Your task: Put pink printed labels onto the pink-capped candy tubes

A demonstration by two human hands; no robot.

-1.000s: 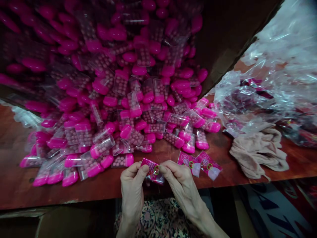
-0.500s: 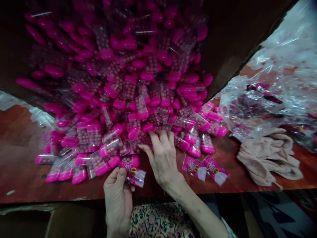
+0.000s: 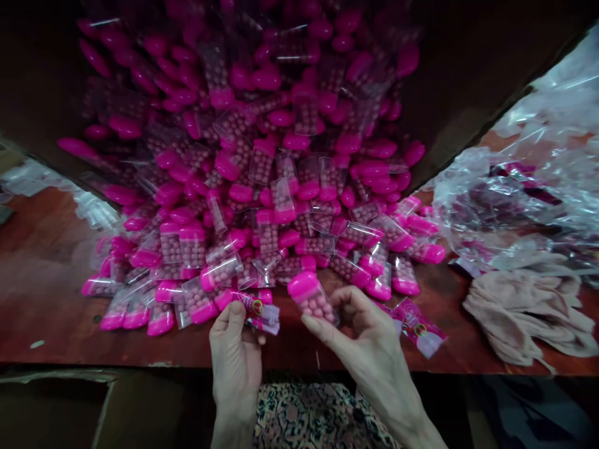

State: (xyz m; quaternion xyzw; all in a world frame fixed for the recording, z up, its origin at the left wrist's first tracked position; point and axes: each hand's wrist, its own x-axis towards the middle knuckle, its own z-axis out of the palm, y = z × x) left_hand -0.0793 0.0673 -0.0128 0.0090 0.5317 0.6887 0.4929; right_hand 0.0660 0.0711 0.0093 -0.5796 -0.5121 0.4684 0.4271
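Note:
Between the thumb and fingers of my right hand (image 3: 369,340) is a clear candy container (image 3: 312,300) with a pink cap and pink balls inside, tilted, its cap up and to the left. My left hand (image 3: 238,346) pinches a pink and lilac printed sleeve (image 3: 262,313) near the table's front edge. The two held things are apart, a short gap between them. Behind both hands spreads a big heap of the same pink-capped containers (image 3: 219,271). Another printed sleeve (image 3: 418,327) lies flat beside my right hand, with one more partly hidden behind that hand.
The heap spills from a dark open box (image 3: 468,81) onto the reddish-brown table (image 3: 42,312). At the right lie crumpled clear plastic bags (image 3: 491,199) and a pair of beige cloth gloves (image 3: 519,305). More clear plastic pieces (image 3: 93,209) sit at the left.
My right hand has drawn back from the heap's front edge, now with a candy container in its fingers. The left hand keeps its hold on the sleeve. The whole view has shifted slightly.

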